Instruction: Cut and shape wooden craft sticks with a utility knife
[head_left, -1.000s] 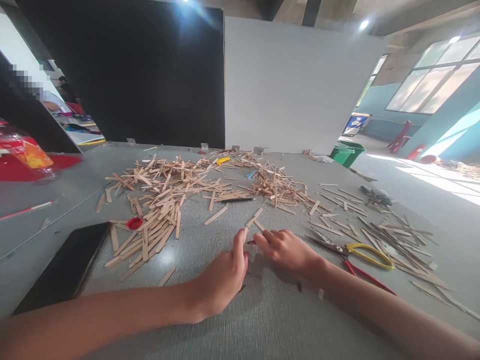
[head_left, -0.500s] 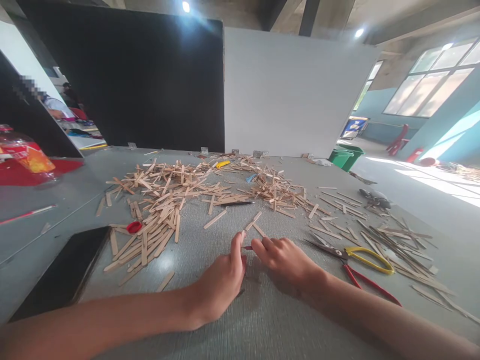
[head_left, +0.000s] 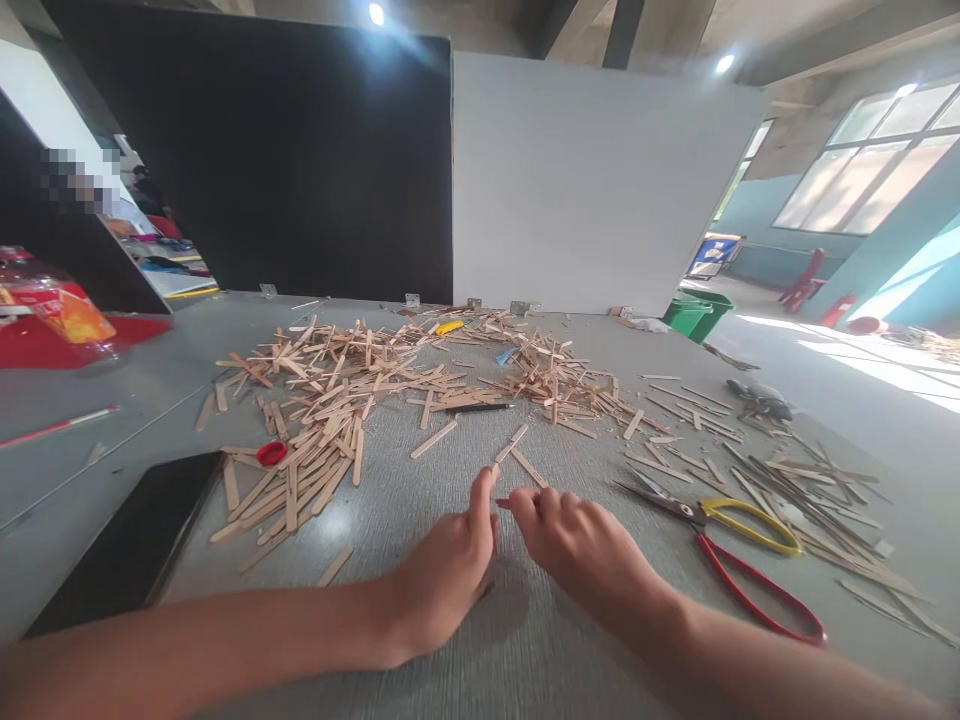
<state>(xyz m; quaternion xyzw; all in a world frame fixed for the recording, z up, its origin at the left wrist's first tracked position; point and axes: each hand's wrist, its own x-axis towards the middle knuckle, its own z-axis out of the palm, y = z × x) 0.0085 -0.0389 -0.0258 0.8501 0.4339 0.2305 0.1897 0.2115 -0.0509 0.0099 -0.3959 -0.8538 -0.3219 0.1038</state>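
Observation:
Above the table's near middle, my left hand [head_left: 448, 565] is closed, thumb up, around what looks like a wooden craft stick [head_left: 495, 472]; just its pale end shows past the thumb. Close on its right, my right hand [head_left: 574, 535] is closed on a thin dark-red thing [head_left: 503, 503], most of it hidden by the fingers. That thing's tip points at the left hand. Two loose craft sticks [head_left: 511, 442] lie just beyond the hands. Scissors [head_left: 694, 512] with one yellow and one red handle lie open to the right of my right hand.
A big heap of craft sticks [head_left: 330, 440] spreads across the left and back, with a smaller heap [head_left: 551, 375] at right. A black pen [head_left: 480, 407], red bottle cap [head_left: 271, 453], dark flat slab [head_left: 127, 540], drink bottle [head_left: 64, 315] and cut strips [head_left: 817, 500] lie around. Panels [head_left: 592, 190] stand behind.
My right hand has drawn slightly to the right, away from my left hand, with the dark-red thing still in it. The left hand keeps its grip. The view has shifted slightly.

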